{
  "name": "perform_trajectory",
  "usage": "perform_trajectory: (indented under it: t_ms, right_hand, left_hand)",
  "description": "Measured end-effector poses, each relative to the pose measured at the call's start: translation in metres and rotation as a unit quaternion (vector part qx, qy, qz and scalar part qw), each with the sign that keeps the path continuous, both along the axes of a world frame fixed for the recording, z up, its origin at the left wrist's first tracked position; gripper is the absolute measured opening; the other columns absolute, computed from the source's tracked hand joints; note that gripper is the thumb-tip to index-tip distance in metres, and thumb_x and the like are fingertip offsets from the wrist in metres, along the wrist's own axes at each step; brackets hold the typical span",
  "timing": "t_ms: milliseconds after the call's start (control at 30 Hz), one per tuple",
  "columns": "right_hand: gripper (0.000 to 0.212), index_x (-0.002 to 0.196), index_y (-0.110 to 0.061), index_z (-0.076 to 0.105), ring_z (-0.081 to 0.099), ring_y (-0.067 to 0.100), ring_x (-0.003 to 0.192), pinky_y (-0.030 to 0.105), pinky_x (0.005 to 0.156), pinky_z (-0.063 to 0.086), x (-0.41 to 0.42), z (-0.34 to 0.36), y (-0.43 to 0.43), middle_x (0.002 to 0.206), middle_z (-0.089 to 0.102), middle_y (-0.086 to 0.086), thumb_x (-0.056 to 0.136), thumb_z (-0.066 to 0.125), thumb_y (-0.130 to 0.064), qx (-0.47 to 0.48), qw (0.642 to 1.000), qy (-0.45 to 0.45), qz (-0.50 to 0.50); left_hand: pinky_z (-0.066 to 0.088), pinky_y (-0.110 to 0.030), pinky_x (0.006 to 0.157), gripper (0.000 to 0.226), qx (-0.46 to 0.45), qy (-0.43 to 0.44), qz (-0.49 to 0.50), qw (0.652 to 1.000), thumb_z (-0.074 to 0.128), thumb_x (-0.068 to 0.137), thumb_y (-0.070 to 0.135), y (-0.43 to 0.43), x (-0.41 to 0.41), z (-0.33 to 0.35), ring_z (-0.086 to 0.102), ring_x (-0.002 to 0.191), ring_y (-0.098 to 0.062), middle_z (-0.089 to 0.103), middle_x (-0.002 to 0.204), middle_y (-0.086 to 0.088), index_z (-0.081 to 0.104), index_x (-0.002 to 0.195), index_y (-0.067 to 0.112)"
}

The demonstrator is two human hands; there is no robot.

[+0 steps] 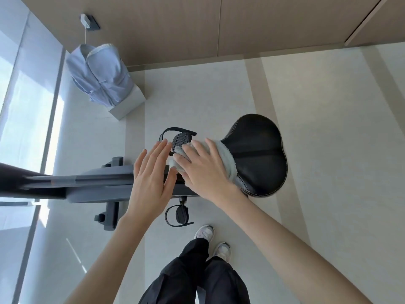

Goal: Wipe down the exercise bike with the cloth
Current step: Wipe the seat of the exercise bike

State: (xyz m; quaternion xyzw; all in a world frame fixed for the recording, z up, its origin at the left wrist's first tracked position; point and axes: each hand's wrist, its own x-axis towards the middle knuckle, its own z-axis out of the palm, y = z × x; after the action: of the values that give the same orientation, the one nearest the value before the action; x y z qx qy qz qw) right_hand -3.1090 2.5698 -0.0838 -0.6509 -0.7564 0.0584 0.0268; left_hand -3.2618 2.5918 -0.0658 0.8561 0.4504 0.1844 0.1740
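Observation:
I look straight down on a grey exercise bike [96, 185] with a black saddle [260, 154]. A white fluffy cloth [228, 163] lies over the narrow front of the saddle. My right hand [203, 170] presses flat on the cloth, fingers spread over it. Just left of it, my left hand [151, 178] hovers above the frame, flat with fingers apart, holding nothing. One black pedal [182, 139] shows beyond my hands and another pedal [180, 216] nearer me.
A light blue shirt [100, 75] hangs over a white box [129, 104] at the back left, below a wooden wall [197, 27]. A window [24, 110] runs along the left. My legs and white shoes [213, 240] stand on the pale tile floor.

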Motion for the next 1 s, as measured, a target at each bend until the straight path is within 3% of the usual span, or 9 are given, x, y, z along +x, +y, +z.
perform_trajectory:
  t_ms: [133,233,567,767,867,1000]
  right_hand:
    - [0.068,0.146,-0.024,0.023,0.025,0.029,0.139,0.053,0.112,0.019,0.018,-0.007,-0.022,0.152,0.029,0.009,0.087,0.056,-0.03,0.013,0.998,-0.065,-0.003]
    - [0.075,0.147,-0.021,0.023,0.028,0.029,0.139,0.053,0.111,0.024,0.033,-0.005,-0.044,0.151,0.03,0.01,0.082,0.058,-0.028,0.019,0.996,-0.067,-0.062]
    - [0.059,0.143,-0.007,0.034,0.022,0.028,0.141,0.063,0.107,0.024,0.062,0.013,-0.105,0.151,0.029,0.012,0.088,0.054,-0.014,-0.006,0.969,-0.013,-0.247]
    - [0.058,0.146,-0.011,0.027,0.015,0.033,0.142,0.057,0.107,0.029,0.066,0.013,-0.094,0.154,0.021,0.014,0.097,0.04,-0.039,-0.017,0.918,0.069,-0.39]
    - [0.061,0.148,-0.021,0.02,0.013,0.037,0.142,0.061,0.104,0.027,0.069,0.009,-0.061,0.155,0.016,0.016,0.096,0.031,-0.05,-0.03,0.907,0.048,-0.418]
    - [0.06,0.149,-0.023,0.012,0.007,0.039,0.142,0.064,0.104,0.02,0.076,0.004,-0.031,0.155,0.009,0.02,0.097,0.028,-0.049,-0.04,0.908,0.033,-0.417]
  left_hand:
    - [0.015,-0.041,0.117,0.049,0.006,0.0,-0.007,1.0,0.034,0.097,0.027,-0.001,0.003,0.002,0.026,0.14,-0.015,0.04,0.147,-0.007,0.039,0.141,0.005]
    - [0.016,-0.041,0.117,0.048,0.007,0.002,-0.015,1.0,0.035,0.097,0.026,-0.003,0.01,0.002,0.028,0.14,-0.016,0.04,0.147,-0.006,0.04,0.14,0.005]
    - [0.014,-0.042,0.117,0.046,-0.01,0.039,-0.07,0.997,0.032,0.098,0.029,-0.012,0.042,-0.002,0.032,0.139,-0.019,0.043,0.145,-0.006,0.048,0.135,0.007]
    - [0.016,-0.045,0.116,0.048,-0.022,0.068,-0.088,0.994,0.032,0.097,0.031,-0.011,0.054,-0.008,0.037,0.135,-0.021,0.045,0.144,-0.007,0.049,0.136,0.007]
    - [0.015,-0.044,0.117,0.047,-0.023,0.069,-0.085,0.994,0.033,0.097,0.03,-0.009,0.057,-0.009,0.039,0.134,-0.02,0.046,0.142,-0.007,0.049,0.135,0.007]
    - [0.014,-0.043,0.117,0.046,-0.023,0.067,-0.084,0.994,0.034,0.097,0.029,-0.006,0.06,-0.01,0.04,0.133,-0.02,0.047,0.142,-0.006,0.05,0.134,0.007]
